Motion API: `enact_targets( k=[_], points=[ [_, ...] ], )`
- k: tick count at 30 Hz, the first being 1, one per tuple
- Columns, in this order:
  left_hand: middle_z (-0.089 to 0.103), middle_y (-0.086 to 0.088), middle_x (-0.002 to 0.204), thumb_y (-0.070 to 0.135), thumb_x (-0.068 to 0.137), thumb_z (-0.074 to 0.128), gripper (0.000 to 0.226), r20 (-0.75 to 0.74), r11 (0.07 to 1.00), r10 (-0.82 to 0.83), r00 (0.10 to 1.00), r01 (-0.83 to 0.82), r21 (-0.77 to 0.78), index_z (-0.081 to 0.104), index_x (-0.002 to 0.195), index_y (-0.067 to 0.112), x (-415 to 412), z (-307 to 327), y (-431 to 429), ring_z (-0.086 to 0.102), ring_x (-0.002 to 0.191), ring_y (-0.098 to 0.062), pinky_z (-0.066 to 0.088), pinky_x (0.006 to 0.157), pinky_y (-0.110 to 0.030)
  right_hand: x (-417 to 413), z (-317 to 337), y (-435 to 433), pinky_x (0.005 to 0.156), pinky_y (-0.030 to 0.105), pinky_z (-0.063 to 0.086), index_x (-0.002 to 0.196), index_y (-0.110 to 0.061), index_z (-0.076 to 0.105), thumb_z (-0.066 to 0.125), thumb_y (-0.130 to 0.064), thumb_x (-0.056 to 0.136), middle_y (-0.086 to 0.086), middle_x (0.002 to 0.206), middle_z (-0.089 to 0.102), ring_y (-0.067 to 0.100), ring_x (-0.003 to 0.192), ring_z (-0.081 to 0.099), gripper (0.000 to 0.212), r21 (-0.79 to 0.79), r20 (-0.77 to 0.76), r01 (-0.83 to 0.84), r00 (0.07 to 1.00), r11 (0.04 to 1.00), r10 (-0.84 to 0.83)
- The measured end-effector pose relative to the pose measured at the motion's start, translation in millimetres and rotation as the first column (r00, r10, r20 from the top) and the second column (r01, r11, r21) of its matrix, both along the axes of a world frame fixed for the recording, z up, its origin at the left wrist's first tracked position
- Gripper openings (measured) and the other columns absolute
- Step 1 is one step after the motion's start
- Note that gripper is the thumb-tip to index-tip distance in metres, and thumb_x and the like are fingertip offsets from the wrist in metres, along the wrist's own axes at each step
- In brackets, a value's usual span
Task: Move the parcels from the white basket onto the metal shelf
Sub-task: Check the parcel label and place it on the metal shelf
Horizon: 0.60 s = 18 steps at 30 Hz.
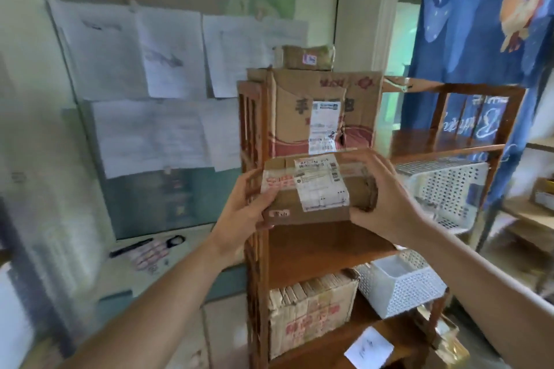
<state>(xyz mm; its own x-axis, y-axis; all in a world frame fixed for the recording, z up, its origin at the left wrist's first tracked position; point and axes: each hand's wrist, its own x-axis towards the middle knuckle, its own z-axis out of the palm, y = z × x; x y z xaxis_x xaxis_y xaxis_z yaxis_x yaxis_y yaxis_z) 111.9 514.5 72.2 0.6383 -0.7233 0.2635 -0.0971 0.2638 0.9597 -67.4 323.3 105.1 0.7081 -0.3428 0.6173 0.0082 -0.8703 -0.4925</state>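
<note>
I hold a small cardboard parcel [314,189] with a white shipping label in front of the brown shelf unit [254,117]. My left hand [248,213] grips its left end and my right hand [380,204] grips its right end. The parcel hovers at the height of the shelf's middle board [323,249], in front of a tall cardboard box [323,111] standing on the upper board. A white perforated basket [446,186] sits on the shelf to the right, behind my right hand. Its inside is hidden.
A small parcel [305,57] lies on top of the tall box. On the lower board stand a taped carton [311,314] and a second white perforated basket [401,287]. Paper sheets [168,69] hang on the wall at left. A blue curtain [479,24] hangs at right.
</note>
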Motion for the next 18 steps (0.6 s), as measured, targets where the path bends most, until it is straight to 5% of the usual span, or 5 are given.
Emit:
enact_targets(
  k=[4,6,11,15,18],
  points=[
    [0.063,-0.02,0.127,0.023,0.095,0.062,0.04,0.024,1.0,0.002,1.0,-0.002,0.003,0.047,0.133,0.029,-3.6,-1.9,20.2,0.068,0.082,-0.02,0.052,0.065,-0.035,1.0,9.5,8.4,0.092,0.039,0.057,0.128,-0.055,0.046,0.07,-0.015,0.061,0.003,0.137,0.053,0.022,0.118,0.059,0.082,0.097,0.13,-0.074,0.99,0.993,0.061],
    [0.069,-0.013,0.117,0.03,0.093,0.062,0.045,0.049,1.0,-0.023,0.999,0.022,0.02,0.043,0.135,0.032,-13.0,0.0,22.4,0.066,0.076,-0.013,0.046,0.057,-0.027,-4.1,12.7,8.5,0.089,0.034,0.057,0.126,-0.056,0.047,0.07,-0.009,0.062,0.004,0.133,0.056,0.02,0.117,0.06,0.082,0.101,0.14,-0.112,0.985,0.989,0.097],
    [0.073,-0.01,0.101,0.046,0.088,0.053,0.045,0.096,0.999,0.037,0.995,-0.034,-0.032,0.044,0.131,0.037,-18.6,14.3,35.0,0.064,0.078,-0.015,0.037,0.05,-0.024,-0.8,7.5,20.6,0.08,0.02,0.058,0.135,-0.019,0.051,0.076,0.016,0.074,-0.008,0.119,0.066,0.0,0.105,0.067,0.075,0.219,0.16,-0.205,0.972,0.954,0.172],
    [0.074,0.007,0.09,0.049,0.086,0.052,0.043,0.049,0.99,0.132,0.99,-0.129,-0.06,0.047,0.128,0.037,-10.8,12.3,66.0,0.066,0.073,-0.009,0.039,0.052,-0.027,19.1,2.6,45.7,0.087,0.026,0.059,0.127,-0.035,0.05,0.08,0.01,0.074,-0.016,0.118,0.066,0.005,0.11,0.067,0.076,0.264,0.178,-0.277,0.955,0.924,0.236],
    [0.075,0.005,0.099,0.047,0.085,0.051,0.043,0.027,0.976,0.208,0.978,-0.206,-0.069,0.048,0.127,0.038,-3.9,7.9,105.9,0.067,0.079,-0.01,0.043,0.054,-0.027,39.9,-2.3,71.9,0.093,0.026,0.058,0.132,-0.029,0.048,0.084,0.001,0.075,-0.017,0.118,0.067,0.004,0.113,0.064,0.074,0.308,0.165,-0.35,0.935,0.885,0.313]
  ],
)
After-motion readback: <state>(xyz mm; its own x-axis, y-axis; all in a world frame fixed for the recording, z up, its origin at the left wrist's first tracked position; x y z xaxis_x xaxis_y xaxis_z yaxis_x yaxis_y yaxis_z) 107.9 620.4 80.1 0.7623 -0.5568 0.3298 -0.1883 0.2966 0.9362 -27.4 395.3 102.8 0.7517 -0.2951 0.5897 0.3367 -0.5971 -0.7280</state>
